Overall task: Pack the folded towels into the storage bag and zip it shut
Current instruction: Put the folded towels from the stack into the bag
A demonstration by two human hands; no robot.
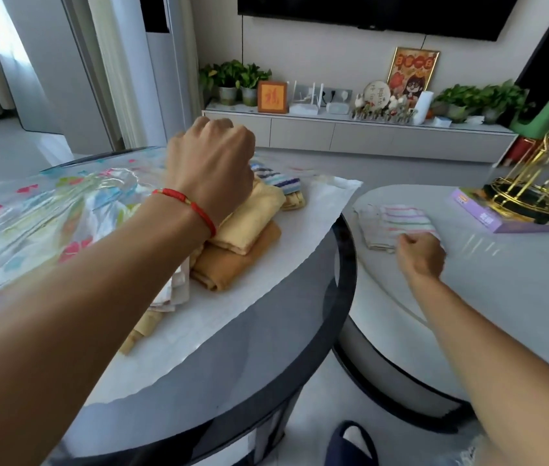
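The storage bag [47, 213], clear plastic with a flower print over a white bottom sheet, lies on the round dark table [300, 338]. My left hand [210, 163] is a fist raised over the towels and seems to hold up the bag's clear top sheet at its mouth. On the white sheet lie a yellow folded towel [256, 210], an orange one [232, 260], a blue-striped one [279, 179] and pale ones [172, 290] partly hidden under my forearm. My right hand [421, 255] grips the near edge of a pink-striped folded towel [394, 223] on the lower light table [501, 297].
A gold wire rack [528, 193] stands on a purple box [501, 220] at the far right of the light table. A gap separates the two tables. A dark slipper [350, 442] shows on the floor below. A TV cabinet [333, 129] with plants lines the far wall.
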